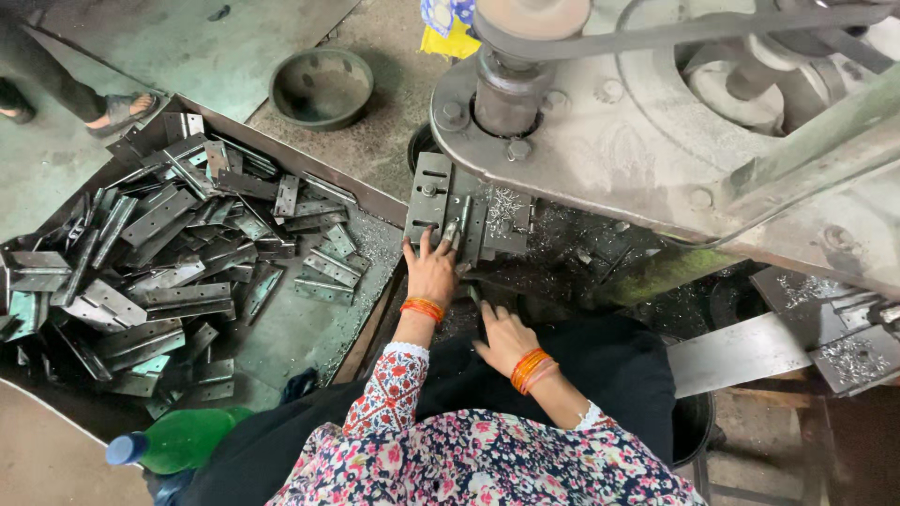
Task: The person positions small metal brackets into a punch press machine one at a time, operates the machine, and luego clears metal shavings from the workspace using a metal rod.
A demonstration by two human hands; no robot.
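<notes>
My left hand [430, 269] reaches forward onto the grey die plate [427, 197] of a press, and its fingertips hold a small metal hinge piece [456, 230] against the plate. Behind it, my right hand [504, 337] lies flat with fingers apart on the dark bench edge above my lap, holding nothing. Both wrists carry orange bangles and floral sleeves. Metal shavings [502, 204] lie on the die beside the hinge piece.
A big metal tray [281, 347] on my left holds several grey hinge plates [159, 272]. A green bottle [183, 439] lies near it. A round bowl [322, 86] and another person's sandalled foot [120, 111] are on the floor. The press body [656, 159] overhangs right.
</notes>
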